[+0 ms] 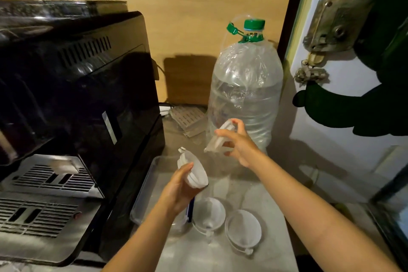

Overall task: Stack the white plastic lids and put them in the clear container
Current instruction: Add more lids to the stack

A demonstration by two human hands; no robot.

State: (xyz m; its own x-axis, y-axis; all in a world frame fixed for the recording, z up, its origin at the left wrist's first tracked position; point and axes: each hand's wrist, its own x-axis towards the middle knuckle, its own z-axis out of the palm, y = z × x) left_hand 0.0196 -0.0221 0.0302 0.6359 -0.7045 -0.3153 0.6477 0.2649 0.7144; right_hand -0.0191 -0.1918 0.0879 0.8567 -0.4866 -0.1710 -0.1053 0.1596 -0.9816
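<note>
The left hand (178, 190) holds a small stack of white plastic lids (192, 171) above the near end of the clear container (144, 192), its fingers curled around the lower edge of the stack and the thumb pressed across the front. The stack is tilted, rims leaning away from the person, with a small tab sticking up at the top. The right hand (239, 143) is raised a little farther away and to the right, pinching another few lids (218, 138) between thumb and fingertips; these are held edge-on and slanted, so they show as thin stacked white rims. The two hands are apart, with a clear gap between their loads.

Two more lids lie flat on the grey counter (271, 183) below the hands: the nearer-left lid (208, 214) sits just beside the container's right side, and the right lid (242, 227) lies just beside it. Both are round, translucent white, shallowly domed, each with a small pull tab on its near edge.

The clear container is a shallow rectangular tray set along the side of a black coffee machine (77, 95). Behind the hands stands a large clear water bottle (246, 86) with a green cap (254, 24).
</note>
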